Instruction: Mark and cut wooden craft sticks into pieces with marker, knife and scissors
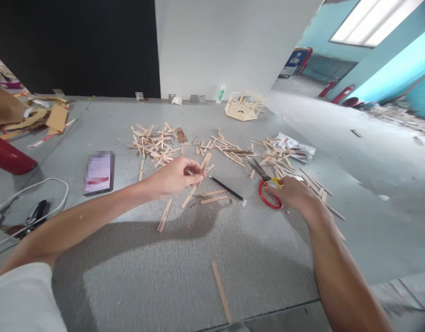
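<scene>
My left hand [176,176] is closed in a pinch on a wooden craft stick [206,161], held slanting over the grey board. Thin stick pieces show by those fingertips; whether they are held too, I cannot tell. My right hand [297,193] is closed around the yellow handle of the scissors [266,177], whose red loop lies beside the thumb. The scissor blades are slightly apart and point up and left. Between my hands lies a black pencil-like tool [226,187]. Two loose craft sticks [214,199] rest just left of it.
Piles of craft sticks [155,143] spread across the board [136,276]. At the back stand a hexagonal stick frame [242,113] and a small bottle [221,94]. A phone [98,172] lies left, a plastic packet [297,148] right. One stick [221,291] lies near the front edge.
</scene>
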The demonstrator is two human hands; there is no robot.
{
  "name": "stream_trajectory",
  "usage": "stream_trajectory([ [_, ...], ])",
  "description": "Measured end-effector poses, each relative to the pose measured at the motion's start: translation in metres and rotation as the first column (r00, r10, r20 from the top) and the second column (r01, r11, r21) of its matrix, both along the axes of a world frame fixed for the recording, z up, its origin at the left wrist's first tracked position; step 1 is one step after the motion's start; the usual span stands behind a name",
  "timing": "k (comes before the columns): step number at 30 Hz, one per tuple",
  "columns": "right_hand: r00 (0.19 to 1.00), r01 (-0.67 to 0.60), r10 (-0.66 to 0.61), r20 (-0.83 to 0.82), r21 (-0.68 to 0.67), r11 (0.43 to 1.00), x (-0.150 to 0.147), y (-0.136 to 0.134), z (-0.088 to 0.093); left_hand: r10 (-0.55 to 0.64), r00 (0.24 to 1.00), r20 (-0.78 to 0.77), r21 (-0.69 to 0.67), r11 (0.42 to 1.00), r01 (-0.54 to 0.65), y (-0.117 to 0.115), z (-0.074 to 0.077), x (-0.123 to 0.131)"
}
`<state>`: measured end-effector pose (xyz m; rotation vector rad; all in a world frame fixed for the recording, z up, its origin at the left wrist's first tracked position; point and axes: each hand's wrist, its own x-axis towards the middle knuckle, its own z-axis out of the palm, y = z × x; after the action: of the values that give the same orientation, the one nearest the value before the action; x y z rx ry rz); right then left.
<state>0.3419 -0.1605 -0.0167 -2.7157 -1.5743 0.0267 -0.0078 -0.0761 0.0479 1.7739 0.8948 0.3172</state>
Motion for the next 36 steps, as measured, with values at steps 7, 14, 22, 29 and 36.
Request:
stream_trajectory([
  [7, 0.946, -0.318, 0.311, 0.094, 0.075, 0.945, -0.015, 0.052, 0.007, -0.004, 0.995, 0.105, -0.430, 0.901, 0.049, 0.012, -0.057, 0.013],
  [14, 0.854, -0.511, 0.503, 0.134, 0.038, 0.858, -0.031, 0.122, -0.017, -0.030, 0.996, 0.085, -0.349, 0.935, 0.058, 0.019, -0.075, 0.009],
  [22, 0.870, -0.471, 0.449, 0.203, 0.072, 0.879, -0.050, 0.093, -0.017, -0.082, 0.995, 0.053, -0.226, 0.970, 0.092, 0.032, -0.082, 0.004],
  [29, 0.784, -0.614, 0.618, 0.057, 0.217, 0.759, -0.108, 0.021, -0.020, -0.142, 0.990, -0.013, -0.088, 0.986, 0.140, 0.030, -0.081, 0.003],
  [36, 0.632, -0.774, 0.765, 0.125, 0.153, 0.615, -0.126, -0.009, -0.036, -0.305, 0.943, -0.136, -0.097, 0.951, 0.293, 0.032, -0.061, 0.002],
])
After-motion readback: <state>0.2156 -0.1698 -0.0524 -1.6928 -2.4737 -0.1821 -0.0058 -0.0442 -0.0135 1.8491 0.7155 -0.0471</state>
